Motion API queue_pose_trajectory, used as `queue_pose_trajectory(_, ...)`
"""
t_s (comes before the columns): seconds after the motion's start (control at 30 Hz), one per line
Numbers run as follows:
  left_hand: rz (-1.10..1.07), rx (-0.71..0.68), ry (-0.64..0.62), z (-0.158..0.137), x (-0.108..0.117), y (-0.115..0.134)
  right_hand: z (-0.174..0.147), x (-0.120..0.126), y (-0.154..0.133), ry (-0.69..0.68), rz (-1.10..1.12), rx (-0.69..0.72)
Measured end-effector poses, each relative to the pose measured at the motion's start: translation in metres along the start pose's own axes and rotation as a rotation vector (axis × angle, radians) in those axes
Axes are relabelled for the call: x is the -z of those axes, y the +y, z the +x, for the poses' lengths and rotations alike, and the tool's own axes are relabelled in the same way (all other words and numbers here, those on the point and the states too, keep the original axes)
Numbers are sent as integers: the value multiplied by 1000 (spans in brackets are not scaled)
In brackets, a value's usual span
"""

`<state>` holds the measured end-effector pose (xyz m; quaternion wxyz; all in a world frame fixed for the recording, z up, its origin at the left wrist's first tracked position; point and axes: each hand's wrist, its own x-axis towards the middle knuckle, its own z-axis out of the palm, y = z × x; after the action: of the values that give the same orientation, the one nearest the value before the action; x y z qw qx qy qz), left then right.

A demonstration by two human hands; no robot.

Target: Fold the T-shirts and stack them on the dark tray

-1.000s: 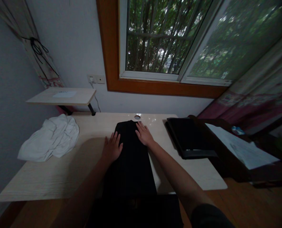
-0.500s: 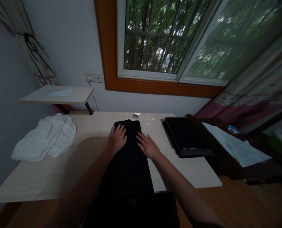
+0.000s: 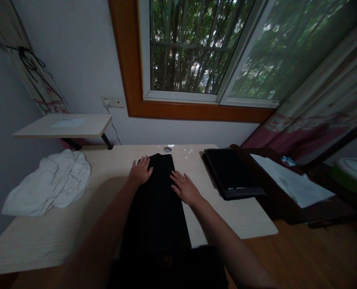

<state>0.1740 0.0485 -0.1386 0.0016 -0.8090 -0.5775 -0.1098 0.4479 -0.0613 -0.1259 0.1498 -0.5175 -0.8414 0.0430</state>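
Note:
A long black garment (image 3: 157, 204), folded narrow and possibly trousers, lies flat on the pale wooden table (image 3: 235, 218) in front of me. My left hand (image 3: 140, 171) rests open on its far left edge, fingers spread over the cloth. On the opposite edge lies my right hand (image 3: 185, 188), also open, with its fingertips on the fabric and the palm partly over the table. Neither hand grips anything. The near end of the garment merges with dark clothing at the bottom of the view.
A crumpled white cloth (image 3: 52, 182) lies at the left, before a small raised shelf (image 3: 67, 130). Black flat items (image 3: 235, 170) are stacked at the right. Beyond them, paper sheets (image 3: 289, 180) lie on dark furniture. A window (image 3: 193, 48) is behind the table.
The camera view has shifted slightly, moving the scene leftward. My left hand has slid a little outward to the garment's left edge; my right hand stays near the right edge.

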Motion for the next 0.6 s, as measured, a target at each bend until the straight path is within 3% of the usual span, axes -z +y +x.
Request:
queue_pose_trajectory(0.13,2,24,-10,2,0,-6,-10,9,-3,0,59,30)
queue_pose_trajectory(0.37,-1,51,20,5,4,-20,-28,25,-16,-42,159,220)
queue_pose_trajectory(0.47,-6,28,115,6,6,-26,-26,25,-19,-61,155,220)
queue_pose_trajectory(0.6,-60,-95,332,5,18,-33,-23,24,-20,-70,175,211)
